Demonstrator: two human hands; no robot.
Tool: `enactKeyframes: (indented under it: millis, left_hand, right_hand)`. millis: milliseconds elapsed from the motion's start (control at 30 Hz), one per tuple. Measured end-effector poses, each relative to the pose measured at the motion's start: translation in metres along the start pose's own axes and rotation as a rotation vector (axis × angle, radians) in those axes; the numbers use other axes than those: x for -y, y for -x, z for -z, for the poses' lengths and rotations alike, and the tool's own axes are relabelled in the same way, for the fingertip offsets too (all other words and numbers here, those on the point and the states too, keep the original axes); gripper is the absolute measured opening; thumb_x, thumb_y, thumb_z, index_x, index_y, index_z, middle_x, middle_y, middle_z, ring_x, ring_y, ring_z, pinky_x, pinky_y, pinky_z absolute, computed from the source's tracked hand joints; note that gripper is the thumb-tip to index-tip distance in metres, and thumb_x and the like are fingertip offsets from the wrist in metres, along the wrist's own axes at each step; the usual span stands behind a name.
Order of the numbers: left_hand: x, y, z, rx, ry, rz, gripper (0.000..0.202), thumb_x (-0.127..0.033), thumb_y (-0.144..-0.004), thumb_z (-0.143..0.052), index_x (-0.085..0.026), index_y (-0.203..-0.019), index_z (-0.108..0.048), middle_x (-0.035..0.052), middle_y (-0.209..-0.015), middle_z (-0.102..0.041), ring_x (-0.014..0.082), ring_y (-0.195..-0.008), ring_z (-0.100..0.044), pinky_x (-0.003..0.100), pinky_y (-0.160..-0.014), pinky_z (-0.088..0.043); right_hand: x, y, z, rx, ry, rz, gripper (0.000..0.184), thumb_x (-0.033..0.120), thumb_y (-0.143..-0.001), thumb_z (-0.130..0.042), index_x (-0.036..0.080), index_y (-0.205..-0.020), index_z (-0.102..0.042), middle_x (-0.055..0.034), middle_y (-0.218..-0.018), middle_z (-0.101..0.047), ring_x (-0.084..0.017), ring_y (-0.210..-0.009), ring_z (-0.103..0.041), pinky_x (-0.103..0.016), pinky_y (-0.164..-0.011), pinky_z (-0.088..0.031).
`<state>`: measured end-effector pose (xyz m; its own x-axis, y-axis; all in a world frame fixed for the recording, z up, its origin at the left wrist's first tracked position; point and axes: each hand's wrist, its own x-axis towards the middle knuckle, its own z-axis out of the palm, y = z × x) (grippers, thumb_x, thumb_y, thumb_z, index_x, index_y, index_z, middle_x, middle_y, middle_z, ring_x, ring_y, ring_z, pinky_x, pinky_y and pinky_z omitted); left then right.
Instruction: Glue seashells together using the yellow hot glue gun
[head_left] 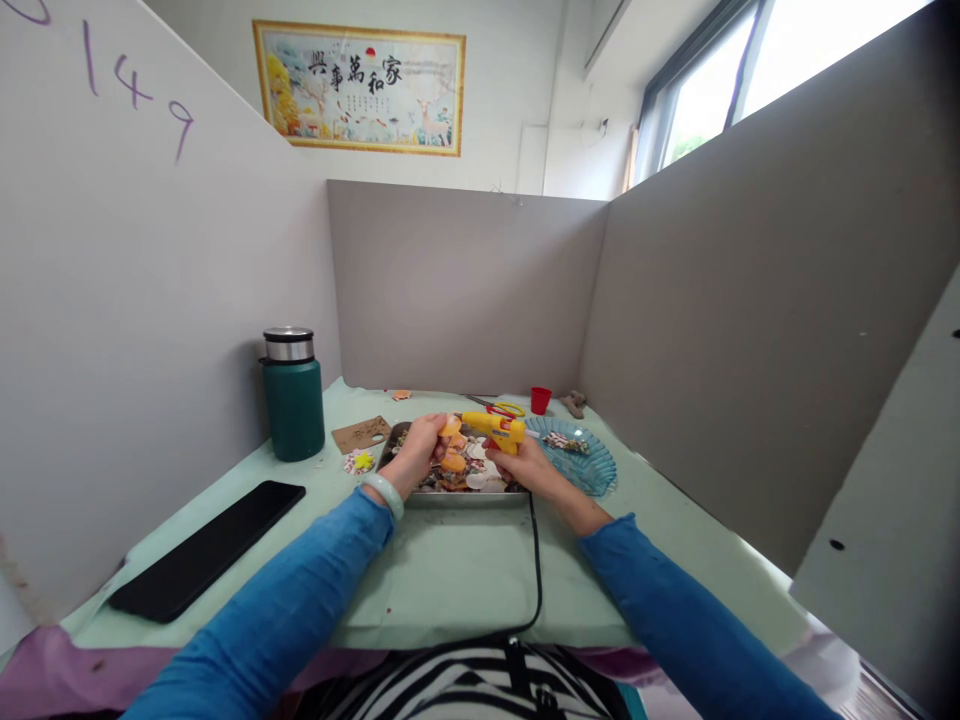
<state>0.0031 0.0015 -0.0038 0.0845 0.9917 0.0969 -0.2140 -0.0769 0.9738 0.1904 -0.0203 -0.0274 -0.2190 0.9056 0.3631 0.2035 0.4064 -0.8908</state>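
Observation:
My right hand [528, 464] is closed around the handle of a yellow hot glue gun [495, 427], whose nozzle points left. A white glue stick [533, 434] sticks out of its back. In my left hand [423, 447] I pinch an orange, shell-like piece [451, 427] right by the nozzle; whether they touch I cannot tell. More orange pieces [453, 461] show just below those fingers. Both hands are above a metal tray [469, 499] filled with mixed shells and small bits. A black cord [537, 560] runs from near the tray to the table's front edge.
To the left stand a green bottle [292, 400] and a black phone [210, 548]. Brown card [361, 434] and a flower-shaped piece [360, 461] flank the tray. A blue plate [600, 462] holds decorated bits; scissors [508, 409] and a red cup [540, 400] lie behind. Grey partitions [465, 290] enclose the table.

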Motion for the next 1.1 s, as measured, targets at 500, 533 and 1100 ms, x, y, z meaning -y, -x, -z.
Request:
enactKeyframes:
  millis: [500,533,1100]
  left_hand:
    - [0.0013,-0.0022,0.0008,0.049,-0.014,0.049,0.018,-0.027,-0.083,-0.051,-0.018,-0.069,-0.044,-0.0061,-0.041,-0.038,0.0050,-0.030,-0.025,0.019,-0.036,-0.016]
    - [0.0014,-0.0022,0.0009,0.052,-0.016,0.048,0.018,-0.026,-0.083,-0.051,-0.019,-0.069,-0.044,-0.0061,-0.041,-0.038,0.0050,-0.030,-0.025,0.019,-0.036,-0.016]
    - [0.0037,-0.0045,0.0024,0.030,-0.022,0.014,0.019,-0.028,-0.082,-0.052,-0.018,-0.068,-0.043,-0.0062,-0.042,-0.038,0.0051,-0.031,-0.027,0.019,-0.036,-0.018]
  right_hand:
    - [0.0012,0.0011,-0.0003,-0.002,0.015,-0.003,0.024,0.034,-0.070,-0.063,0.015,-0.086,-0.060,0.0072,-0.046,-0.048,-0.008,-0.039,-0.042,-0.021,-0.042,-0.035]
    - [0.0013,0.0013,-0.0002,-0.001,0.011,-0.003,0.025,0.034,-0.070,-0.063,0.015,-0.086,-0.060,0.0072,-0.046,-0.048,-0.008,-0.039,-0.042,-0.022,-0.042,-0.035]
    - [0.0003,0.0004,0.0004,0.011,0.054,0.000,0.026,0.035,-0.072,-0.061,0.014,-0.087,-0.060,0.0070,-0.047,-0.048,-0.009,-0.040,-0.042,-0.022,-0.043,-0.035]
